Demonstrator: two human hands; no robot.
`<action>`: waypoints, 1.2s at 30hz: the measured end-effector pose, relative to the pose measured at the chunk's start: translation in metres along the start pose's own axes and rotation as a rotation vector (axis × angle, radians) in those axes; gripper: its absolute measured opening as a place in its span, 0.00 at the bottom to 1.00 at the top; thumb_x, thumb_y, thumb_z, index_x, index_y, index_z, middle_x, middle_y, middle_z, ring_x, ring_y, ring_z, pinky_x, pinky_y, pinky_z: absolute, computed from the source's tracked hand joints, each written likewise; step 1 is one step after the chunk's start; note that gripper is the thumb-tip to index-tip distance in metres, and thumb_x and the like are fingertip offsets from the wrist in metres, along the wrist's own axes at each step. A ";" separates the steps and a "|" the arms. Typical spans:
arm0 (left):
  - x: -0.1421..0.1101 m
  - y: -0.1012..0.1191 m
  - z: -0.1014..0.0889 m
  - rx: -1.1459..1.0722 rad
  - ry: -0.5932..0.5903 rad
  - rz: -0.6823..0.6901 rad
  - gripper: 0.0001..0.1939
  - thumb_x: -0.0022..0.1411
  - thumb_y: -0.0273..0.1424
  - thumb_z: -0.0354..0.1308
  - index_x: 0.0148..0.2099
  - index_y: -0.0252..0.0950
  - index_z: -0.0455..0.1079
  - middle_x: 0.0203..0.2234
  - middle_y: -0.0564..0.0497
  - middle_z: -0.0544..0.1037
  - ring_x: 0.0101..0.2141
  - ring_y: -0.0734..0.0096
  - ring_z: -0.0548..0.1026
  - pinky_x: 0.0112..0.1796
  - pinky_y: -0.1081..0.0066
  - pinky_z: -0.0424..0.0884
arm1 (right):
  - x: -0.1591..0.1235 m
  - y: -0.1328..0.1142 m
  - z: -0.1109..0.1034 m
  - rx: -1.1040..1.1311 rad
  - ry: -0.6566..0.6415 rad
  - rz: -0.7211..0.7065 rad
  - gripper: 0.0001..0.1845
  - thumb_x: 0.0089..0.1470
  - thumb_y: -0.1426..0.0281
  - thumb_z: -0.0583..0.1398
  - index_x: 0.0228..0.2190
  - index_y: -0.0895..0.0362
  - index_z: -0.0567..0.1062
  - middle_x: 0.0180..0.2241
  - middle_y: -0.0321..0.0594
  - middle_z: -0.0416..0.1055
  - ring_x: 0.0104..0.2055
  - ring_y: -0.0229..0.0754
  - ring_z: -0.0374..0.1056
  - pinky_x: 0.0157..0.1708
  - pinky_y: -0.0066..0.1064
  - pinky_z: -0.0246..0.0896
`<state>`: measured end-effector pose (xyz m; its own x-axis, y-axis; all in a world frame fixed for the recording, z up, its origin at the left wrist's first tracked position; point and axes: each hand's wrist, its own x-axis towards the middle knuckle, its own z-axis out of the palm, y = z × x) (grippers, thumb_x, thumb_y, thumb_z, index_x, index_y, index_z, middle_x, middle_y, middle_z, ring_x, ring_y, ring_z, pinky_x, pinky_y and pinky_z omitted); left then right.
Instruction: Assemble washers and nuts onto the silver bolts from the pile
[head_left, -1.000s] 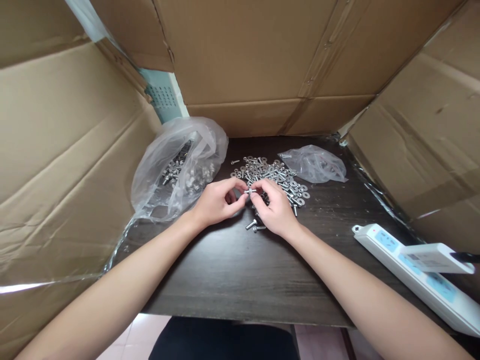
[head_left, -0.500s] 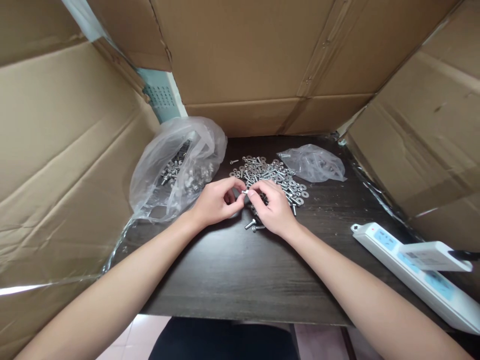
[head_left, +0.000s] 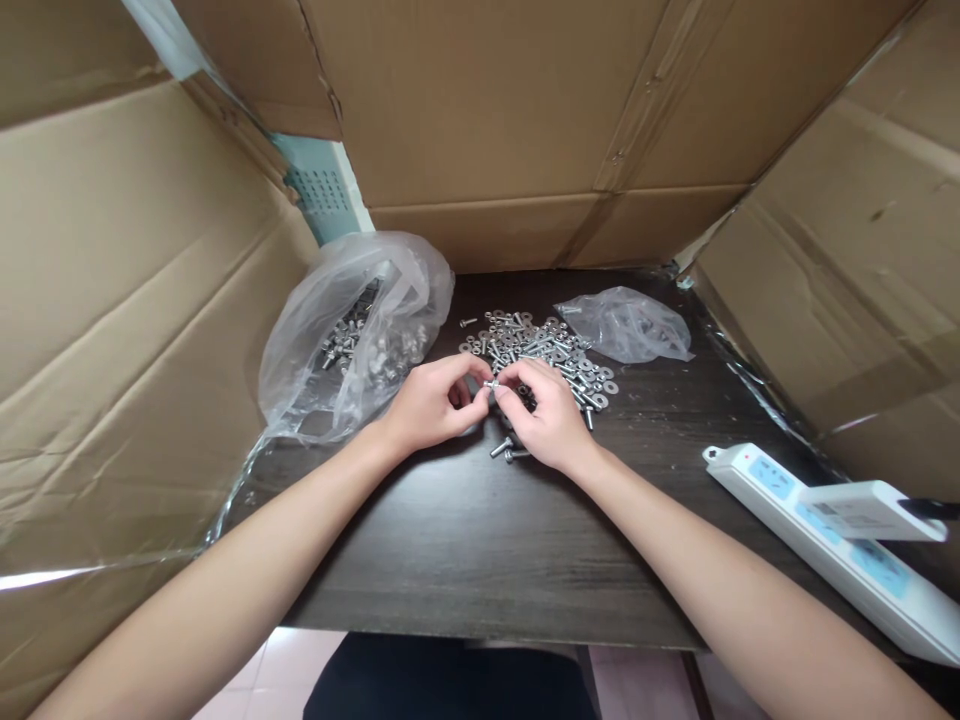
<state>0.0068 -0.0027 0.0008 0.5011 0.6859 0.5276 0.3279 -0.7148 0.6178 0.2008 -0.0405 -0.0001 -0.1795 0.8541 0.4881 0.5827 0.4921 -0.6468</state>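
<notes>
Between the fingertips of both hands is a small silver bolt (head_left: 492, 385), mostly covered by the fingers. My left hand (head_left: 437, 400) pinches it from the left with thumb and forefinger. From the right, my right hand (head_left: 546, 412) is closed on its other end; whether a nut or washer sits there is too small to tell. Just beyond the hands lies a loose pile of bolts, nuts and washers (head_left: 551, 345), partly hidden by my right hand. A few bolts (head_left: 501, 447) rest on the dark table nearer to me, beside my right hand.
At the left stands a large open plastic bag (head_left: 300, 300) with metal parts inside. A smaller plastic bag (head_left: 637, 325) lies behind the pile on the right. A white power strip (head_left: 810, 560) with a plugged-in adapter runs along the right edge. Cardboard walls (head_left: 525, 110) enclose the table.
The fingertips of my right hand have shifted slightly, and a little more of the bolt shows between the hands. Otherwise the hands and the pile keep their places.
</notes>
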 end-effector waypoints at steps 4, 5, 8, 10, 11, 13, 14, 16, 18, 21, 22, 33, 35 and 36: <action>0.000 0.001 0.000 -0.005 -0.005 -0.005 0.07 0.61 0.27 0.60 0.43 0.36 0.73 0.33 0.53 0.81 0.24 0.78 0.74 0.28 0.78 0.72 | 0.000 0.001 0.000 -0.005 -0.003 0.006 0.07 0.63 0.68 0.57 0.32 0.53 0.71 0.32 0.39 0.74 0.39 0.48 0.68 0.44 0.42 0.59; 0.000 0.001 0.000 -0.008 -0.004 -0.006 0.07 0.61 0.27 0.60 0.43 0.36 0.73 0.33 0.53 0.81 0.24 0.79 0.74 0.28 0.78 0.72 | 0.000 0.001 0.000 -0.004 -0.004 0.003 0.07 0.63 0.68 0.57 0.32 0.53 0.71 0.32 0.39 0.74 0.39 0.48 0.68 0.44 0.42 0.59; 0.000 0.001 0.000 -0.008 -0.004 0.002 0.06 0.61 0.27 0.60 0.43 0.36 0.72 0.33 0.53 0.81 0.23 0.78 0.74 0.28 0.78 0.72 | 0.000 0.001 0.000 -0.005 -0.013 0.001 0.10 0.65 0.67 0.56 0.31 0.53 0.71 0.31 0.39 0.74 0.38 0.48 0.67 0.43 0.42 0.58; 0.000 0.001 0.000 -0.003 0.000 0.007 0.06 0.61 0.27 0.60 0.43 0.36 0.72 0.32 0.53 0.80 0.23 0.78 0.74 0.28 0.77 0.72 | 0.000 0.001 0.000 -0.006 -0.022 0.005 0.11 0.66 0.67 0.55 0.30 0.53 0.71 0.30 0.39 0.74 0.38 0.48 0.67 0.43 0.42 0.58; 0.000 0.001 0.000 -0.002 0.003 0.007 0.06 0.61 0.27 0.60 0.43 0.36 0.72 0.32 0.53 0.80 0.23 0.78 0.74 0.28 0.77 0.72 | 0.000 0.001 0.000 -0.006 -0.025 0.006 0.12 0.66 0.67 0.55 0.30 0.53 0.71 0.30 0.39 0.74 0.38 0.48 0.67 0.43 0.42 0.58; 0.000 0.000 0.000 -0.001 0.009 0.005 0.06 0.61 0.27 0.60 0.43 0.36 0.73 0.32 0.53 0.80 0.23 0.78 0.74 0.28 0.77 0.72 | 0.000 0.001 0.000 -0.005 -0.026 0.002 0.12 0.66 0.67 0.55 0.29 0.53 0.70 0.30 0.39 0.74 0.38 0.48 0.67 0.43 0.42 0.58; 0.000 0.000 0.000 -0.002 0.011 0.006 0.06 0.62 0.27 0.60 0.43 0.35 0.73 0.32 0.53 0.80 0.23 0.78 0.74 0.28 0.78 0.72 | 0.000 0.000 0.000 -0.004 -0.025 0.001 0.13 0.67 0.66 0.54 0.29 0.53 0.70 0.30 0.39 0.74 0.38 0.48 0.67 0.43 0.42 0.58; 0.000 0.001 0.000 0.000 0.017 0.015 0.06 0.62 0.27 0.60 0.42 0.35 0.72 0.32 0.53 0.80 0.23 0.79 0.74 0.28 0.78 0.71 | 0.000 0.000 0.000 -0.003 -0.024 0.002 0.13 0.67 0.66 0.54 0.29 0.53 0.70 0.30 0.39 0.73 0.38 0.48 0.67 0.43 0.42 0.58; 0.001 0.001 0.000 0.004 0.031 0.024 0.06 0.62 0.26 0.60 0.42 0.35 0.72 0.32 0.54 0.80 0.23 0.80 0.74 0.28 0.78 0.71 | 0.000 0.000 0.000 -0.004 -0.020 0.010 0.13 0.67 0.65 0.54 0.30 0.53 0.70 0.31 0.39 0.73 0.38 0.48 0.67 0.43 0.42 0.58; 0.001 0.001 -0.001 0.015 0.050 0.026 0.06 0.62 0.26 0.60 0.43 0.35 0.73 0.31 0.54 0.80 0.23 0.79 0.74 0.28 0.78 0.71 | 0.000 -0.001 0.000 0.012 0.001 0.007 0.10 0.66 0.66 0.55 0.32 0.52 0.70 0.34 0.40 0.74 0.40 0.48 0.68 0.44 0.42 0.59; 0.001 0.001 -0.001 0.017 0.050 0.025 0.06 0.61 0.26 0.60 0.43 0.35 0.73 0.31 0.54 0.80 0.23 0.79 0.74 0.28 0.78 0.72 | 0.000 -0.001 -0.001 0.019 0.006 0.001 0.08 0.66 0.66 0.56 0.33 0.53 0.70 0.34 0.40 0.74 0.40 0.48 0.69 0.45 0.42 0.59; 0.000 0.001 0.001 -0.010 0.016 0.026 0.06 0.61 0.26 0.61 0.42 0.35 0.73 0.31 0.54 0.80 0.23 0.80 0.74 0.27 0.80 0.71 | 0.000 0.002 0.000 0.020 -0.010 -0.008 0.11 0.66 0.68 0.55 0.31 0.54 0.71 0.31 0.39 0.73 0.38 0.47 0.67 0.43 0.40 0.56; 0.000 0.001 0.001 -0.012 0.015 0.026 0.06 0.61 0.26 0.61 0.42 0.35 0.73 0.31 0.54 0.80 0.23 0.80 0.74 0.27 0.80 0.71 | 0.000 0.002 0.001 0.019 -0.019 -0.008 0.12 0.67 0.68 0.54 0.30 0.54 0.71 0.31 0.39 0.73 0.38 0.46 0.67 0.43 0.40 0.55; 0.000 0.001 0.001 -0.012 0.017 0.026 0.06 0.61 0.26 0.61 0.42 0.35 0.73 0.31 0.54 0.80 0.23 0.80 0.74 0.27 0.80 0.71 | 0.000 0.002 0.001 0.018 -0.021 -0.008 0.13 0.68 0.68 0.54 0.30 0.54 0.70 0.30 0.39 0.73 0.38 0.46 0.67 0.43 0.40 0.55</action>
<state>0.0082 -0.0032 0.0011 0.4957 0.6694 0.5533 0.3052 -0.7308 0.6106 0.2016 -0.0393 -0.0018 -0.2006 0.8534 0.4811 0.5669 0.5016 -0.6535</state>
